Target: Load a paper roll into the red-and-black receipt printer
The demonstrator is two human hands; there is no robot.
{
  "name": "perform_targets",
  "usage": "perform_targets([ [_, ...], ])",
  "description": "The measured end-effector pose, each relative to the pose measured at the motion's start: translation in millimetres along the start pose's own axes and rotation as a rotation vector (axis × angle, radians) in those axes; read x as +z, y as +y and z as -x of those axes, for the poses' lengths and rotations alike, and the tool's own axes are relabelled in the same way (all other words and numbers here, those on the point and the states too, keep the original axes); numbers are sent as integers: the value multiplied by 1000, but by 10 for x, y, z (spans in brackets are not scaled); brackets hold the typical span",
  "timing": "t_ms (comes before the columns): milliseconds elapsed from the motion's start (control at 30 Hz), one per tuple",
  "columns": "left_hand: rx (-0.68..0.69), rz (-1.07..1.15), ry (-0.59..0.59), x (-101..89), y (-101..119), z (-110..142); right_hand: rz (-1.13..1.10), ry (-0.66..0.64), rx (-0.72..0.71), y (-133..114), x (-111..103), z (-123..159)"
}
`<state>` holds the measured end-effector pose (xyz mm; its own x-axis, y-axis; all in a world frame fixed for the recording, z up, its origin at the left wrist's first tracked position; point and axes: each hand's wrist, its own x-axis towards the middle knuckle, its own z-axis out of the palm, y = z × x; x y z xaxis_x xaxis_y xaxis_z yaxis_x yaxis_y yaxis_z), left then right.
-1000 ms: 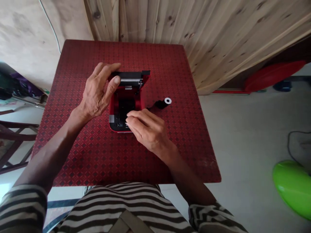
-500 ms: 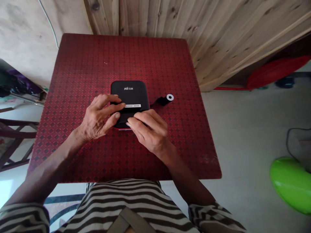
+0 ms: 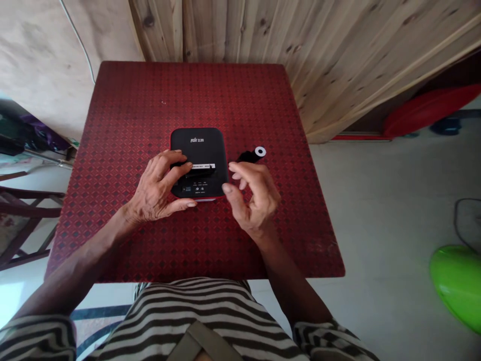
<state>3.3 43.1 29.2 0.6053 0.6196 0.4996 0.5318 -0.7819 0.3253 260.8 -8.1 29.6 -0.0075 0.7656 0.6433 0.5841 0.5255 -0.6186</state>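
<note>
A flat black device (image 3: 197,150) with rounded corners, red sides and pale lettering lies on the red patterned table (image 3: 128,240). Across its top runs a white barcode label (image 3: 205,166), with a dark glossy strip (image 3: 203,173) just below. Small printed marks show near its front edge. My left hand (image 3: 154,185) rests on the device's left side, fingers spread on top and thumb stretched along the front edge. Beside the right edge is my right hand (image 3: 257,195), its fingers bent, thumb and index finger apart, nothing visible between them. A black cylindrical piece with a white ringed end (image 3: 260,151) lies just beyond it.
A wood-plank wall (image 3: 240,30) stands behind the table. A dark wooden chair (image 3: 28,225) is at the left. On the floor to the right are a bright green rounded object (image 3: 456,281) and, farther back, a red one (image 3: 424,113).
My right hand has moved right, off the device's front part, and its fingers have parted. My left thumb has slid down to the front edge. The printed marks there now show.
</note>
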Motion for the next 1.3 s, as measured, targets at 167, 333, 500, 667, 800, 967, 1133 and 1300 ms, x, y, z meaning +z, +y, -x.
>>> perform_targets([
  [167, -62, -56, 141, -21, 117, 155, -109, 57, 359, 237, 149, 158],
  [333, -153, -70, 203, 105, 172, 349, -156, -62, 351, 268, 311, 245],
  [500, -142, -29, 217, 205, 169, 417, -213, -26, 337, 229, 351, 269],
  [667, -83, -53, 223, 183, 153, 420, -225, -9, 337, 222, 361, 268],
  [800, -67, -55, 216, 154, 161, 404, -222, -14, 304, 253, 368, 261],
  [967, -75, -70, 226, 142, 174, 380, -210, -33, 285, 321, 364, 259],
  [1133, -58, -84, 240, 147, 166, 366, -201, -61, 255, 366, 364, 245],
  [1300, -73, -75, 249, 132, 173, 374, -210, -60, 263, 377, 376, 237],
])
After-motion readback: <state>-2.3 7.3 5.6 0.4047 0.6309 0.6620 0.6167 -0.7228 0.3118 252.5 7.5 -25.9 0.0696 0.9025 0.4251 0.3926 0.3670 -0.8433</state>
